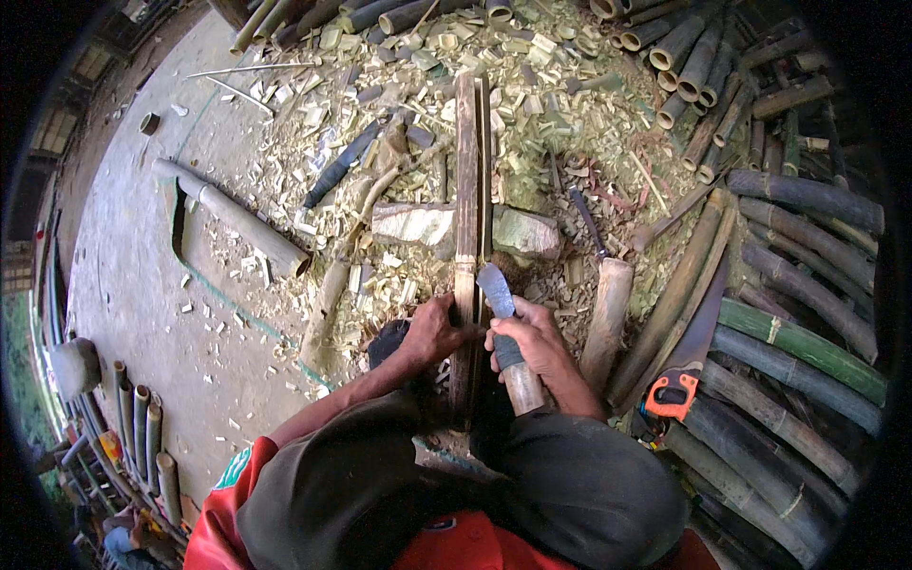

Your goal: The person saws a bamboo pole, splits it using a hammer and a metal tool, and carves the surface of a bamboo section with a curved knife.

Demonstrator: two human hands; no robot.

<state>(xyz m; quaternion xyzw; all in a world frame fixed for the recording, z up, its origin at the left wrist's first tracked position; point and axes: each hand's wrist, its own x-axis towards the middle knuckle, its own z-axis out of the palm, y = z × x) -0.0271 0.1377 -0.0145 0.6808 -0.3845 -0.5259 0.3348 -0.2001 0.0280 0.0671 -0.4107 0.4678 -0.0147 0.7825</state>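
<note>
Between my knees a long split bamboo pole (466, 180) points away from me, with a dark gap running along its right side. It crosses over a rough pale block of wood (413, 224). My left hand (437, 332) is closed around the pole's near part, thumb lying across it. Just right of the pole, my right hand (534, 340) grips a knife (495, 291) with a short broad metal blade. The knife's thick handle is wrapped in dark binding and has a pale wooden butt. Its blade points away from me, close beside the bamboo.
Wood chips (332, 119) cover the ground around the block. A bamboo tube (249, 228) lies to the left. Beside my right knee rests a handsaw with an orange handle (672, 395). Bamboo poles (784, 380) are stacked along the right; a wooden mallet-like piece (608, 309) stands nearer.
</note>
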